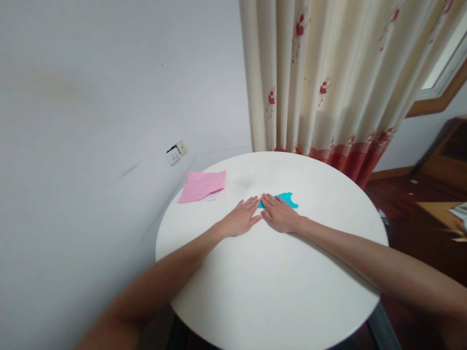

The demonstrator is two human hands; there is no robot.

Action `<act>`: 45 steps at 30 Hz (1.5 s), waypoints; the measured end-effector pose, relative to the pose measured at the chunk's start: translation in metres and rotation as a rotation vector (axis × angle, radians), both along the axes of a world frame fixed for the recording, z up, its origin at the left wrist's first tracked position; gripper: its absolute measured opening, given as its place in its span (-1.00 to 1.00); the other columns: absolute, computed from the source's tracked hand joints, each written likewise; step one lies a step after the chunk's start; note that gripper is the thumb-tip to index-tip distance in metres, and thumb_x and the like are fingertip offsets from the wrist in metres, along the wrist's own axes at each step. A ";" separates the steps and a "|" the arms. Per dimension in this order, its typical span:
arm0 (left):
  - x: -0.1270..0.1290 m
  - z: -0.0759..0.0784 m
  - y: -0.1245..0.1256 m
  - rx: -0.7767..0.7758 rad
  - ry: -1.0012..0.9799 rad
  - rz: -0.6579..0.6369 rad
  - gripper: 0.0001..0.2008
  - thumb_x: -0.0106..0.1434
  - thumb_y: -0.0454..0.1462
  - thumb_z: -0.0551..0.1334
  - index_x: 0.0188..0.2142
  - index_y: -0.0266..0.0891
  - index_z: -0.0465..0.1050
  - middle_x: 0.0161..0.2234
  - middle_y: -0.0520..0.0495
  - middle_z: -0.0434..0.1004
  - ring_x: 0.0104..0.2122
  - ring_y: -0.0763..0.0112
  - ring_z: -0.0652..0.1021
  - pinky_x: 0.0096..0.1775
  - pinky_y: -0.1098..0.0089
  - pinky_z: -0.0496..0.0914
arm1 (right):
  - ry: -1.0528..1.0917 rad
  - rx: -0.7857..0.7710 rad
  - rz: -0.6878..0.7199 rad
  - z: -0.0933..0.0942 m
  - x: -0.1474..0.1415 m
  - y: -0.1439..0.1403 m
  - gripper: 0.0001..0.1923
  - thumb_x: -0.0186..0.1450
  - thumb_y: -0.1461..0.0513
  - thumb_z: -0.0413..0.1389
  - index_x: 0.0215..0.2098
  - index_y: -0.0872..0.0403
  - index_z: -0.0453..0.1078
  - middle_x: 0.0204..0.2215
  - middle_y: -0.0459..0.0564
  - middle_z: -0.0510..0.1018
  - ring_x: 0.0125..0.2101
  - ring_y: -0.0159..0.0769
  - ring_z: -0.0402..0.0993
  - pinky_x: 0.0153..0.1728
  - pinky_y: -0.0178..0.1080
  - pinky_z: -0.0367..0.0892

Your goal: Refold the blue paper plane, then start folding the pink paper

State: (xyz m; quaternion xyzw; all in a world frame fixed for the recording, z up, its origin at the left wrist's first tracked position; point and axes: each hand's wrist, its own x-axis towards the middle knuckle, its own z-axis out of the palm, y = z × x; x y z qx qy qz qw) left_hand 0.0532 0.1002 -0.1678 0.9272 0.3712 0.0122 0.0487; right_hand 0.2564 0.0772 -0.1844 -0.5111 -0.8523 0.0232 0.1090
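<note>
A bright blue piece of paper point(288, 198) with notched edges lies flat near the middle of the white round table point(270, 282). My right hand point(279, 214) rests palm down over its left part, fingers stretched out. My left hand point(241, 217) lies flat just to the left, its fingertips at the paper's left end; whether they press on it I cannot tell. The fingertips of both hands nearly meet. Part of the blue paper is hidden under my right hand.
A pink sheet point(204, 185) lies on a white one point(208, 198) at the table's left back edge. A wall with a socket point(173, 156) stands close on the left. Behind hangs a flowered curtain point(321, 87). To the right is a low wooden surface point(438, 214).
</note>
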 end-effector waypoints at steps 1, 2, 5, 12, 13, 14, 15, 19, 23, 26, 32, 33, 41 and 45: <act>-0.001 0.000 0.001 -0.005 0.002 -0.004 -0.33 0.49 0.06 -0.21 0.43 -0.26 -0.17 0.43 -0.22 -0.22 0.42 0.26 -0.11 0.36 0.10 -0.14 | 0.001 -0.001 -0.017 -0.001 0.000 0.001 -0.32 0.48 0.06 -0.29 0.41 0.33 0.00 0.40 0.26 -0.02 0.40 -0.03 -0.14 0.35 0.07 -0.10; -0.002 0.001 0.002 -0.008 0.003 -0.006 -0.33 0.49 0.06 -0.21 0.43 -0.26 -0.17 0.44 -0.23 -0.23 0.42 0.26 -0.12 0.36 0.10 -0.14 | 0.003 -0.003 -0.040 -0.001 0.001 0.002 -0.31 0.48 0.05 -0.29 0.41 0.34 0.00 0.40 0.27 -0.02 0.40 -0.02 -0.14 0.35 0.06 -0.10; -0.002 0.003 0.002 -0.022 0.005 -0.002 -0.33 0.49 0.05 -0.20 0.43 -0.27 -0.17 0.44 -0.22 -0.25 0.42 0.26 -0.12 0.36 0.10 -0.15 | 0.014 -0.030 -0.135 -0.001 0.007 0.006 -0.26 0.48 0.00 -0.29 0.40 0.40 -0.01 0.40 0.33 -0.03 0.40 0.04 -0.15 0.34 0.08 -0.11; -0.001 0.004 0.001 -0.035 0.013 -0.002 -0.32 0.49 0.04 -0.20 0.43 -0.29 -0.17 0.44 -0.22 -0.27 0.42 0.24 -0.14 0.36 0.11 -0.14 | 0.028 -0.079 -0.400 0.000 0.022 0.013 -0.16 0.45 -0.06 -0.25 0.38 0.51 -0.08 0.38 0.47 -0.08 0.40 0.15 -0.22 0.35 0.07 -0.14; -0.001 0.004 0.001 -0.035 0.013 -0.003 -0.33 0.49 0.04 -0.20 0.43 -0.29 -0.17 0.44 -0.23 -0.27 0.42 0.24 -0.14 0.36 0.11 -0.15 | 0.027 -0.049 -0.419 0.000 0.022 0.012 -0.16 0.45 -0.06 -0.24 0.38 0.52 -0.08 0.38 0.49 -0.09 0.40 0.16 -0.23 0.35 0.07 -0.16; -0.001 0.004 0.001 -0.034 0.012 -0.005 -0.33 0.49 0.04 -0.20 0.43 -0.28 -0.18 0.44 -0.23 -0.28 0.42 0.24 -0.14 0.36 0.11 -0.15 | 0.026 -0.004 -0.425 0.001 0.021 0.010 -0.15 0.45 -0.06 -0.23 0.38 0.53 -0.08 0.38 0.49 -0.10 0.40 0.17 -0.26 0.35 0.08 -0.18; -0.001 0.004 0.001 -0.034 0.012 -0.007 -0.34 0.49 0.03 -0.19 0.43 -0.27 -0.18 0.44 -0.23 -0.28 0.42 0.25 -0.14 0.36 0.11 -0.15 | 0.025 0.052 -0.413 0.001 0.019 0.008 -0.15 0.45 -0.06 -0.22 0.38 0.53 -0.09 0.39 0.49 -0.13 0.40 0.16 -0.29 0.36 0.08 -0.20; 0.000 0.005 -0.001 -0.031 0.000 -0.002 -0.35 0.49 0.04 -0.19 0.43 -0.25 -0.17 0.44 -0.21 -0.25 0.42 0.25 -0.13 0.36 0.10 -0.14 | 0.033 0.183 -0.189 0.005 0.007 0.001 -0.26 0.48 0.02 -0.24 0.39 0.44 -0.05 0.41 0.37 -0.12 0.42 0.04 -0.30 0.37 0.06 -0.21; 0.002 0.004 -0.001 -0.033 -0.019 0.011 -0.34 0.49 0.05 -0.21 0.43 -0.26 -0.17 0.44 -0.20 -0.24 0.42 0.25 -0.13 0.36 0.11 -0.15 | 0.033 0.075 0.040 0.002 -0.001 -0.001 -0.34 0.49 0.08 -0.28 0.41 0.34 -0.02 0.39 0.27 0.02 0.40 -0.07 -0.14 0.36 0.00 -0.09; 0.001 0.002 -0.001 -0.029 -0.019 0.012 -0.32 0.49 0.05 -0.23 0.43 -0.29 -0.16 0.44 -0.20 -0.25 0.42 0.24 -0.13 0.36 0.12 -0.15 | 0.016 0.022 0.055 0.000 -0.001 0.001 -0.33 0.50 0.07 -0.29 0.40 0.38 0.00 0.38 0.32 0.04 0.39 -0.05 -0.10 0.36 0.02 -0.08; 0.000 0.007 -0.003 -0.015 0.017 0.044 -0.30 0.47 0.09 -0.23 0.42 -0.28 -0.15 0.44 -0.22 -0.25 0.42 0.22 -0.12 0.35 0.09 -0.12 | 0.003 0.009 0.041 0.002 0.000 0.001 -0.32 0.49 0.06 -0.29 0.39 0.39 0.01 0.39 0.32 0.00 0.39 0.00 -0.11 0.36 0.05 -0.08; 0.000 0.009 -0.005 -0.018 0.039 0.061 -0.29 0.47 0.10 -0.22 0.42 -0.29 -0.15 0.44 -0.24 -0.25 0.42 0.20 -0.12 0.35 0.09 -0.12 | 0.004 0.007 0.038 0.002 0.000 0.001 -0.31 0.49 0.05 -0.29 0.39 0.38 0.01 0.39 0.32 0.00 0.39 0.00 -0.11 0.35 0.05 -0.08; -0.008 0.022 -0.016 -0.059 0.232 0.277 -0.10 0.40 0.19 -0.14 0.40 -0.55 -0.13 0.40 -0.46 -0.28 0.40 -0.04 -0.09 0.33 0.02 -0.04 | 0.013 0.003 0.005 0.002 0.003 0.000 -0.30 0.50 0.02 -0.28 0.39 0.38 0.02 0.39 0.31 0.02 0.39 0.03 -0.10 0.34 0.07 -0.06; -0.015 0.022 -0.010 -0.029 0.265 0.411 -0.05 0.39 0.19 -0.08 0.34 -0.72 -0.04 0.35 -0.65 -0.13 0.38 -0.18 0.01 0.31 0.03 0.01 | 0.014 0.001 -0.001 0.002 0.003 0.001 -0.29 0.50 0.02 -0.29 0.40 0.37 0.00 0.39 0.31 0.01 0.39 0.04 -0.11 0.34 0.08 -0.07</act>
